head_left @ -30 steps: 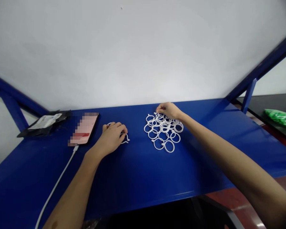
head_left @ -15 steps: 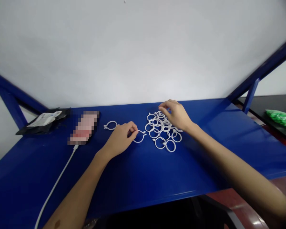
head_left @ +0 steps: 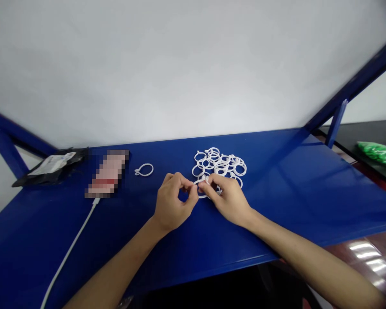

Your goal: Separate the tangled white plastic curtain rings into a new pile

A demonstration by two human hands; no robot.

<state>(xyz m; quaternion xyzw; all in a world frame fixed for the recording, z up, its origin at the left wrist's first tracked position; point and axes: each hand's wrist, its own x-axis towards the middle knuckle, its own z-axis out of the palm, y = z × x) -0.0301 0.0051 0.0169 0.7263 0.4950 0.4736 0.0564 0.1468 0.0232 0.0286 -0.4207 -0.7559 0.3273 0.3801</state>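
My left hand [head_left: 175, 204] pinches the left edge of a white plastic ring [head_left: 202, 196] with a small clasp. My right hand [head_left: 228, 199] is closed at the ring's upper right, thumb and fingers on its clasp end; the fingertips partly cover it. Just behind my hands lies a loose pile of similar white rings [head_left: 224, 162], several of them overlapping, with the near part hidden by my right hand. One separate white ring [head_left: 137, 172] lies flat to the left of my left hand, its clasp pointing left.
A blurred-out phone-like object [head_left: 107, 174] lies at the left with a white cable [head_left: 71, 242] plugged in. Behind it is a black plastic parcel [head_left: 56, 165] with a label. The blue shelf [head_left: 276, 171] has braces at both sides; a green bag [head_left: 379, 154] sits beyond the right one.
My right hand has come from the far side of the pile toward me and left, meeting the held ring. My left hand has carried its ring right, to the pile's near edge.
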